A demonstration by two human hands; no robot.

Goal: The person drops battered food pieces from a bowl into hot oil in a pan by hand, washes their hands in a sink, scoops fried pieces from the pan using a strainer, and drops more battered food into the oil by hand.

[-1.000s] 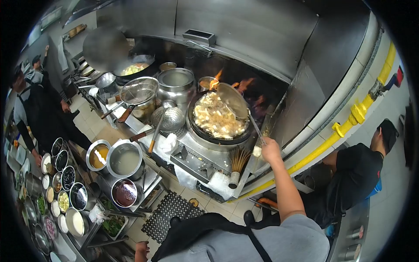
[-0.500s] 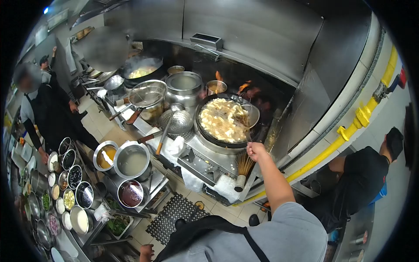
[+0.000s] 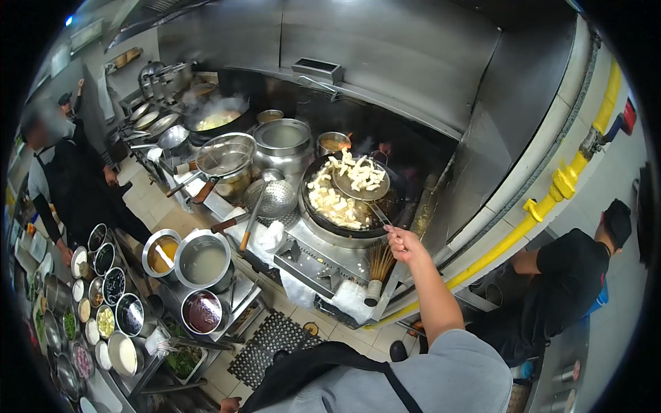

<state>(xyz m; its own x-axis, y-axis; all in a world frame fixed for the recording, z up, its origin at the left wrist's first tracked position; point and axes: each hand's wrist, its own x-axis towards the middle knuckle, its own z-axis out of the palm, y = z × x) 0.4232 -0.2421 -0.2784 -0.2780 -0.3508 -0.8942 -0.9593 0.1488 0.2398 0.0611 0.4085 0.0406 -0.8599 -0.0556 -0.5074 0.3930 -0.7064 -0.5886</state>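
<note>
My right hand is closed around the handle of a round skimmer. A heap of pale, cut food pieces lies on the skimmer, which is held over a dark wok. More pale pieces sit in bubbling liquid in the wok's left part. My left hand hangs low beside my apron at the bottom edge, mostly cut off, its fingers not readable. A bamboo brush stands against the stove front, just below my right hand.
Left of the wok are a perforated ladle, a wire strainer on a pot and a large steel pot. Bowls of sauces and ingredients fill the left side. A yellow gas pipe runs right. Co-workers stand left and right.
The skimmer has come up out of the wok's right side, now loaded with pale pieces. The flames behind the wok have shrunk. My left hand has sunk lower, mostly out of frame.
</note>
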